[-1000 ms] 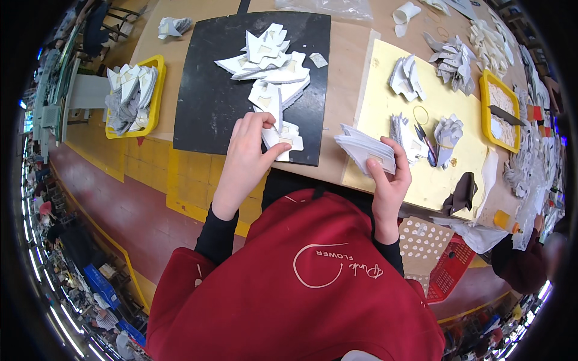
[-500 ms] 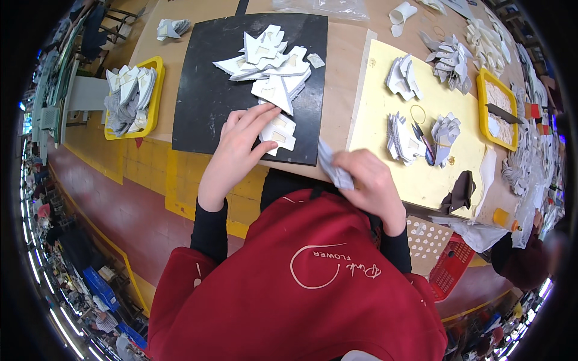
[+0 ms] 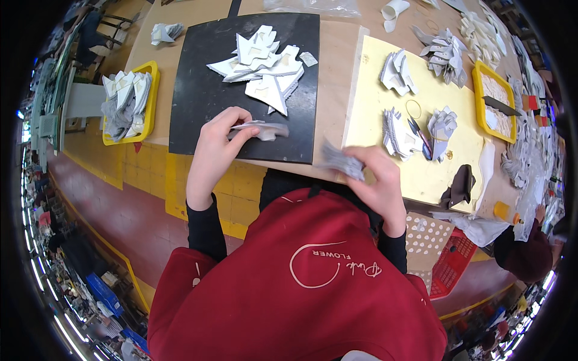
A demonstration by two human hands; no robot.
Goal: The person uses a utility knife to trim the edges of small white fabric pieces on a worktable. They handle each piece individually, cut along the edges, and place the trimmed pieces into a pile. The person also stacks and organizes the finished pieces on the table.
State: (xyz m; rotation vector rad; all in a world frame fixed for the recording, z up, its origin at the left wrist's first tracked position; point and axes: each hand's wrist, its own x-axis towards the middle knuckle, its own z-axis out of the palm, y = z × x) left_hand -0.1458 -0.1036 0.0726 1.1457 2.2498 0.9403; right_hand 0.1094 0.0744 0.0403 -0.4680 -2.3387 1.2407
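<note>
My left hand (image 3: 224, 141) pinches a white-and-grey cut piece (image 3: 268, 130) between thumb and fingers, lifted a little over the black board (image 3: 198, 102). The piece is slightly smeared by motion. Near the board's right front corner, my right hand (image 3: 376, 177) grips a small stack of grey fabric pieces (image 3: 341, 161), blurred as well. Farther back on the board lies a loose pile of white cut pieces (image 3: 265, 63) with grey undersides and zigzag edges. A small scrap (image 3: 309, 59) rests to the right of that pile.
At left stands a yellow tray (image 3: 155, 90) of grey and white pieces. On the right, a pale yellow sheet (image 3: 370, 90) carries several bundles (image 3: 398, 133), scissors (image 3: 421, 135) and a rubber band (image 3: 413, 109). Beyond is another yellow tray (image 3: 513, 129) with a dark blade (image 3: 501, 106) across it.
My left hand has picked up a piece from the board's front and tilted it. The stack in my right hand has turned and fanned out slightly.
</note>
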